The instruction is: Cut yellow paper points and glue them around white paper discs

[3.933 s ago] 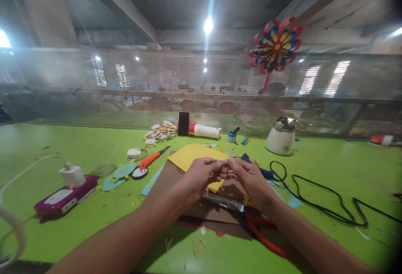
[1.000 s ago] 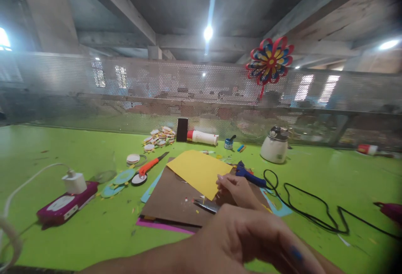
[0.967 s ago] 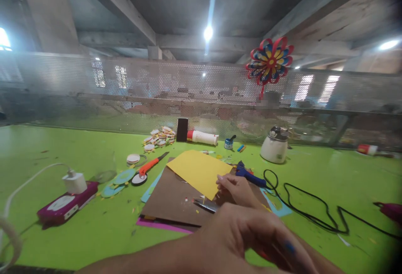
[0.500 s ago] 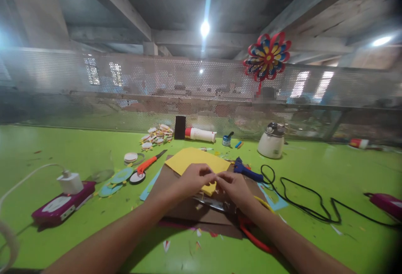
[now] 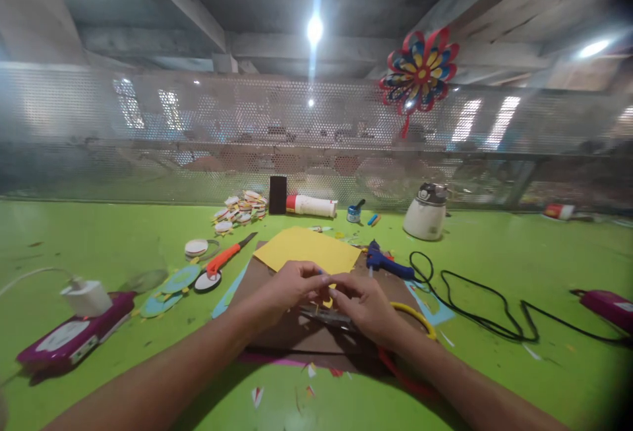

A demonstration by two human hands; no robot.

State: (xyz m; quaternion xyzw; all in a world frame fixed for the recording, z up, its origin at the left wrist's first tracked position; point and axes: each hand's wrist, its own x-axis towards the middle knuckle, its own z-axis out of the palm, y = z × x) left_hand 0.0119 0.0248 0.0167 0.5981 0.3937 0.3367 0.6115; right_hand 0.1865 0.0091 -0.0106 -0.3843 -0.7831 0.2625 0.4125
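My left hand [image 5: 289,286] and my right hand [image 5: 363,304] meet fingertip to fingertip over the brown card [image 5: 267,312] on the green table [image 5: 123,233]. Both pinch a tiny piece between them, too small to name. A yellow sheet [image 5: 306,251] lies just beyond my fingers, on the brown card. Scissors [image 5: 326,316] lie under my right hand, their red and yellow handles [image 5: 420,316] showing by my wrist. A blue glue gun [image 5: 383,261] rests to the right of the yellow sheet.
An orange-handled knife [image 5: 225,256], blue paper circles [image 5: 173,281] and a pile of small discs [image 5: 240,208] lie to the left. A purple power strip with a white charger [image 5: 74,325] sits at far left. A glue tube [image 5: 314,205], white pot [image 5: 425,217], black cable [image 5: 484,306] and mesh fence [image 5: 198,141] are behind.
My left hand, close to the camera a second ago, has come back down to meet my right hand over the card. The view has shifted a little.
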